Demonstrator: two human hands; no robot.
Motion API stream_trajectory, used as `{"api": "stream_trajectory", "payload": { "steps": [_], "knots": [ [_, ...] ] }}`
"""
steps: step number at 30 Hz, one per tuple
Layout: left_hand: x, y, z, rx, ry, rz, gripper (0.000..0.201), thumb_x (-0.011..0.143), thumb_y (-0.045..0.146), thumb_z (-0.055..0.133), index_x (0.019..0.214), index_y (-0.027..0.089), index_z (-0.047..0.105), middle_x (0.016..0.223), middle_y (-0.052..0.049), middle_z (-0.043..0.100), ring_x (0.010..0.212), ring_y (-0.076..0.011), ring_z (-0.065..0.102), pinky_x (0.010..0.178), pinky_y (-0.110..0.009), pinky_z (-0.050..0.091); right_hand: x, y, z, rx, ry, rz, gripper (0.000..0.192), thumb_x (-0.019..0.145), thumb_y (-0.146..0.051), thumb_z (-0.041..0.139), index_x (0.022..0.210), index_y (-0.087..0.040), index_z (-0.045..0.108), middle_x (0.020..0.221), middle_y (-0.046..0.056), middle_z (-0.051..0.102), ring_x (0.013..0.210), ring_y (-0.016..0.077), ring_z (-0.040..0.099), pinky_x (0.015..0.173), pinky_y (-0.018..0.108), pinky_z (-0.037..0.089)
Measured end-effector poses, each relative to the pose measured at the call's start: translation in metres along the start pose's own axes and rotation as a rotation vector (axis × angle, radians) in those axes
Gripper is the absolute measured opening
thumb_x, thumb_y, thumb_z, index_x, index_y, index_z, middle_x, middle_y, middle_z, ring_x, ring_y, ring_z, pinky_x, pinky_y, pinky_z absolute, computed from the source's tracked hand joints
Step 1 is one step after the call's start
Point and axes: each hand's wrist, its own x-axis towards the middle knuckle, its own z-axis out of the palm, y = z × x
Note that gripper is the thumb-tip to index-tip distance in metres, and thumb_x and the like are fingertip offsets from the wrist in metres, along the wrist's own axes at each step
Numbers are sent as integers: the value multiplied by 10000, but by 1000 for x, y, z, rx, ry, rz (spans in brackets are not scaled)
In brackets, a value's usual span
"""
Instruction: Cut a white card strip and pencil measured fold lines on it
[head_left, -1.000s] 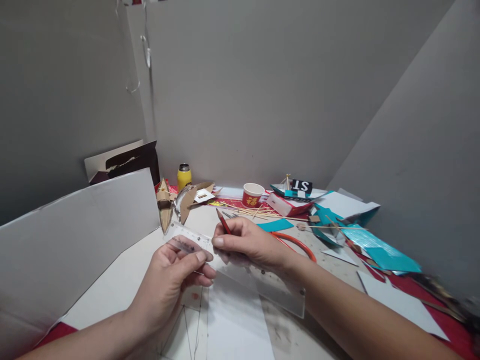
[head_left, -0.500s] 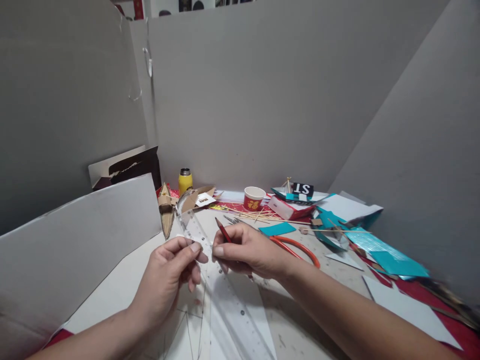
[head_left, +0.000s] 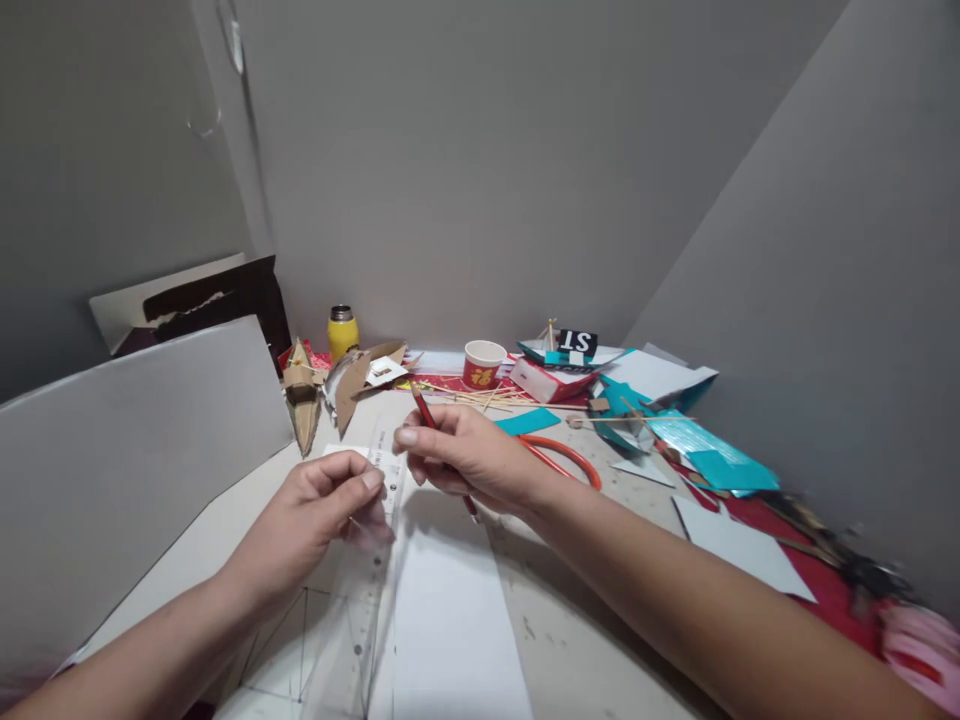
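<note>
From here, the left hand has its grip pinching the clear ruler, whose near end I can't make out. Right of the ruler, the right hand pinches a red pencil, middle hidden. The white sheet, also right of the ruler, is cut off nearest me.

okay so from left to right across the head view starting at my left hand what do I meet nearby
Left hand, right hand holding a pencil, orange loop, white card, pink object.
</note>
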Motion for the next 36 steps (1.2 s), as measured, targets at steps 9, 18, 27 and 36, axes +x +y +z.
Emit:
{"api": "stream_trajectory", "payload": {
  "steps": [9, 18, 27, 36],
  "knots": [
    [7, 5, -12, 258, -32, -52, 259, 840, 373, 632, 668, 179, 639, 619, -17, 652, 493, -114, 551, 501, -222, 408, 10, 8, -9, 101, 145, -87, 269, 725, -315, 768, 718, -158, 550, 523, -48, 610, 324, 4, 321, 318, 147, 159],
    [11, 9, -27, 420, 46, -75, 226, 825, 385, 634, 705, 198, 671, 508, 33, 529, 406, -85, 381, 391, -192, 270, 15, 21, -7, 77, 45, 81, 124, 889, -242, 615, 878, -124, 654, 590, -9, 660, 321, 10, 341, 310, 146, 171],
    [23, 6, -39, 540, 152, -196, 239, 751, 234, 663, 963, 148, 731, 437, 48, 542, 345, -89, 386, 367, -198, 276, 26, 31, -23, 274, 222, 225, 296, 997, -245, 449, 826, -101, 643, 558, 11, 604, 319, 7, 271, 297, 130, 141],
    [28, -2, -49, 640, 95, -240, 565, 745, 214, 628, 1299, 108, 597, 420, 81, 491, 362, -108, 395, 380, -212, 292, 33, 53, -31, 322, 188, 296, 291, 988, -248, 458, 821, -89, 635, 549, 16, 595, 325, 10, 254, 298, 121, 133]
  ]
}}
